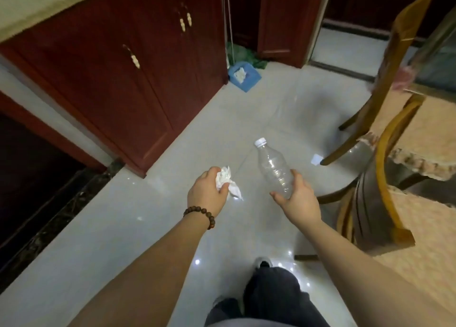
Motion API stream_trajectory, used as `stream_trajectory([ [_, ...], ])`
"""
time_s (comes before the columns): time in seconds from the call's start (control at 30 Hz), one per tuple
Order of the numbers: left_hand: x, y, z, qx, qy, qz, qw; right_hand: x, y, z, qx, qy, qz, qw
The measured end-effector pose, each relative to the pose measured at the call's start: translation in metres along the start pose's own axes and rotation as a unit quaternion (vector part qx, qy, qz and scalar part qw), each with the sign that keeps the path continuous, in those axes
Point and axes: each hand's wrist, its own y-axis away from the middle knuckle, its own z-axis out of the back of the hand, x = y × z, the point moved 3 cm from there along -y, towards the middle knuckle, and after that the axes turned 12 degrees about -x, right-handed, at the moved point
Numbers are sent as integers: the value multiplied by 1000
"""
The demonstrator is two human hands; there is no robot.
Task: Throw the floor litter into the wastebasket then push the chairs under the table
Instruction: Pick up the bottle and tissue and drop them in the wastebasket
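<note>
Gripping both pieces of litter already: in the head view, the only one we have, our left hand (pixel 206 191) is closed round a crumpled white tissue (pixel 228 182), with loose ends poking out past the fingers, and our right hand (pixel 299 197) holds a clear plastic bottle (pixel 274 170) by its base, thumb and fingers wrapped narrow round it, white cap pointing away from the palm. We judge both are held out in front, off the tiled floor (pixel 153 215), because they're being carried to a wastebasket, one item per hand to save a trip. Well beyond the tissue hand sits a blue dustpan (pixel 240 77) with something white in it, against the red cabinet (pixel 118 75); no wastebasket shows anywhere, so we can't say where it is. Just right of the bottle hand, two wooden chairs (pixel 385 154) stand pulled out from a table (pixel 434 62) that's cut off at the edge. A small white scrap (pixel 316 159) lies by a chair leg beyond the bottle; paper or a reflection, hard to tell. Chairs not yet pushed in.
</note>
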Motion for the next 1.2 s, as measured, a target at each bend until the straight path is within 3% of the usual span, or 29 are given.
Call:
stream_trajectory([
  [0.3,-101,-230,-136,58,30,-61,996,-35,-252,-13,-77,-2,-51,996],
  [0.53,-231,-409,-219,83,46,-71,993,-55,-464,29,-84,25,-93,992],
  [0.73,-312,-519,-282,96,47,-116,988,-77,-595,56,-117,15,-122,985],
  [1.2,-496,-858,-504,176,37,-232,956,-140,-969,57,-190,-5,-224,956],
])
